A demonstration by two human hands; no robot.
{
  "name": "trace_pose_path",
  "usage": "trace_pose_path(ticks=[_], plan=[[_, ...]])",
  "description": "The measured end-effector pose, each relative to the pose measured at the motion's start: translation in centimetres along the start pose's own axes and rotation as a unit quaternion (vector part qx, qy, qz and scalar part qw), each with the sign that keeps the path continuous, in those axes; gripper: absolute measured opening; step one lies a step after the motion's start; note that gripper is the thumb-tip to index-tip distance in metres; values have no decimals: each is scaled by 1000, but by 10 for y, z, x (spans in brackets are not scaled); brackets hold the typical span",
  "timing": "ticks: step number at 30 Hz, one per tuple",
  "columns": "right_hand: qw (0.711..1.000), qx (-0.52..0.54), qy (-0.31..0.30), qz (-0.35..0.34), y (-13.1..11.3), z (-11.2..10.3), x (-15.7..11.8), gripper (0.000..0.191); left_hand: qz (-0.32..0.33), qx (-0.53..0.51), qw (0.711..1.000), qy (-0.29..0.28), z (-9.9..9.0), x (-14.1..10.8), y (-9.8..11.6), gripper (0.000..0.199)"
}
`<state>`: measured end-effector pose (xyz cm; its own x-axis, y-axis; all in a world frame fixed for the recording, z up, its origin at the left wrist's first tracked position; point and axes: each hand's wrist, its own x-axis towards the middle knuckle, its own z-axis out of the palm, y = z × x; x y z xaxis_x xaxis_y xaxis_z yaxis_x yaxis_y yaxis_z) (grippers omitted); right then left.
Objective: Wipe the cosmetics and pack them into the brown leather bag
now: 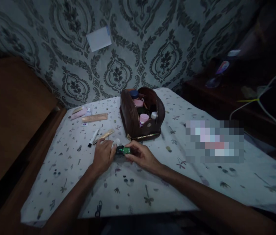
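Near the middle of the table, a small glossy green bottle [126, 150] with a dark end lies sideways between my hands. My right hand [142, 156] pinches its green end between thumb and fingers. My left hand [103, 154] is closed at the dark end, its fingers partly hidden from view. Just beyond my left fingers are a makeup brush [91, 144], a white tube [95, 134] and a small beige tube [107, 133]. Behind my hands stands a brown cosmetic bag [141, 125], unzipped, holding a pink-lidded jar [144, 117], a white-capped item [154, 115] and a dark blue lid [134, 94].
A peach tube [95, 117] and a pink tube [79, 113] lie at the back left of the patterned tablecloth [138, 199]. A blurred-out patch [213, 142] covers something on the right. Beyond are a bottle [223, 68] and a pale cable [272, 122]. Wooden furniture [12, 124] borders the left.
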<state>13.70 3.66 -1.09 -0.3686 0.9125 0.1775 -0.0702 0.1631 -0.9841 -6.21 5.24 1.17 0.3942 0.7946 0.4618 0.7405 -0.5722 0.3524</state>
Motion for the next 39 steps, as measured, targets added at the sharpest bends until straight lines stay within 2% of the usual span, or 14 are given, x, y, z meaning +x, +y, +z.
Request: trace_pose_path(ticks=[6,9,13,16,20,25,29,31,34,36,39], plan=[[988,-122,-23,-90,3,0,-2,16,116,111,987,-8,9,-3,20,36],[986,-139,-23,-85,2,1,-3,16,95,102,990,-35,7,0,21,37],[991,-107,-24,-74,4,-1,-1,22,42,68,995,-61,-2,3,5,43],[997,-53,-16,-55,5,-2,1,25,22,62,996,-57,-10,1,-12,44],[999,44,-22,14,2,-3,3,32,12,50,997,-50,-13,-4,-26,43],[991,121,18,60,3,-6,6,42,26,53,997,-42,-8,-7,-29,41],[992,103,27,69,11,-5,9,40,30,65,997,-37,-3,-7,-22,39],[996,76,24,41,13,-5,8,37,30,63,997,-45,-1,-5,-15,38],[997,-53,25,-52,10,-6,3,26,29,42,996,-79,-3,0,1,36],[981,-146,15,-124,7,-7,-1,19,24,16,993,-117,-8,5,9,37],[953,-213,-23,-214,2,-10,-6,14,8,-33,982,-186,-18,12,11,40]])
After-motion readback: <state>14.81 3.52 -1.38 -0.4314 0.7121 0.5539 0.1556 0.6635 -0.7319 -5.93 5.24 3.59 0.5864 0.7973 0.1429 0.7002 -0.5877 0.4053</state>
